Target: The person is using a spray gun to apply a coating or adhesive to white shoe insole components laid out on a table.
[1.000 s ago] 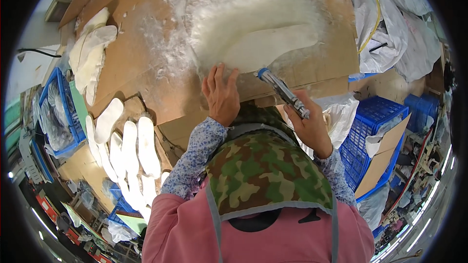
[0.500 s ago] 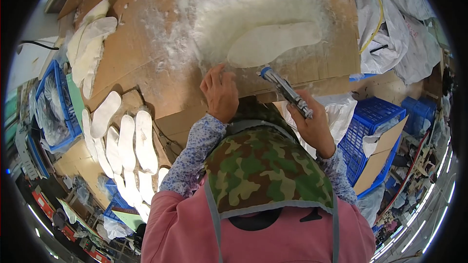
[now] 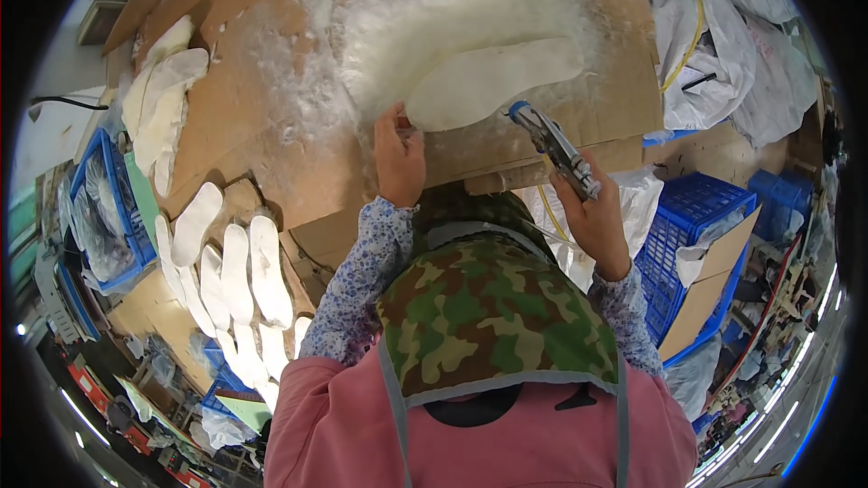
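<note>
Workshop, fluff-strewn cardboard, insoles, blue crates

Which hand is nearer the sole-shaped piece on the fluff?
Left hand, at the left end of the piece; the right hand is farther, below its right end in view.

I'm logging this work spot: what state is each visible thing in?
Left hand: fingers bent, at the pale insole's left end
Right hand: closed around the metal tool
Metal tool: held, blue end foremost
Pale insole: lying flat
White fluff: loose, scattered
Cardboard: strewn with fluff
Lower-left insoles: overlapping
Left blue crate: holding clear plastic
</note>
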Demonstrator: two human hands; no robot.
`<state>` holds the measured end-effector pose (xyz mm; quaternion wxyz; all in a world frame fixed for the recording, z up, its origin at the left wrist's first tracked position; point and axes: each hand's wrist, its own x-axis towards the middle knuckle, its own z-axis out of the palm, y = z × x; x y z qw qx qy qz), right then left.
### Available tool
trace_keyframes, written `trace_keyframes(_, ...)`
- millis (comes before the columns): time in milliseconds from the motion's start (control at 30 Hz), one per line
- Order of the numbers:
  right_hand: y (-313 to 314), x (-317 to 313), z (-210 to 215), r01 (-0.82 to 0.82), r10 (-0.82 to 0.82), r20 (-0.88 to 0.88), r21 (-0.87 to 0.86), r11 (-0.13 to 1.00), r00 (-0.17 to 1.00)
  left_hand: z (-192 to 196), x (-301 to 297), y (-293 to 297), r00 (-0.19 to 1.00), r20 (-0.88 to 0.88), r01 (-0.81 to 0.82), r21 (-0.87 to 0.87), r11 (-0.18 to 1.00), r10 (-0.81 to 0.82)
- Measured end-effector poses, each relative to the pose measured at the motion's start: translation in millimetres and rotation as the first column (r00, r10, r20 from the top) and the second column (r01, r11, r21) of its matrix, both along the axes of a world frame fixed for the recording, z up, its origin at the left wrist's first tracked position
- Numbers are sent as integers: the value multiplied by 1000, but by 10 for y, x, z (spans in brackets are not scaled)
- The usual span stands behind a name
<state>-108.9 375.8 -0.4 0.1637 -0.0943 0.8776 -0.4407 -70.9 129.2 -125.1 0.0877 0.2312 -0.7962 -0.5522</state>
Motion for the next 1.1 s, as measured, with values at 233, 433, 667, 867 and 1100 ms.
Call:
trace_keyframes(233, 177, -133, -18, 86, -86, -29, 3, 996, 996, -38, -87, 11, 996, 85, -9, 90, 996, 2)
trace_keyframes(433, 455, -234, -152, 195, -195, -39, 6, 981, 980, 36, -167, 34, 990, 138, -56, 181, 982, 31)
trace_keyframes(667, 786, -419, -262, 273, -273, -77, -14, 962, 959, 145, -272, 130, 990, 113, -118, 341, 932, 84)
trace_keyframes(867, 901, -580, -307, 334, -334, -47, -4, 943, 941, 263, -337, 173, 988, 43, -156, 384, 910, 152)
trace_keyframes(1100, 1685, -1352, -511, 450, -403, 266, -143, 882, 876, 1050, -255, 282, 958, -226, 20, 670, 742, 178)
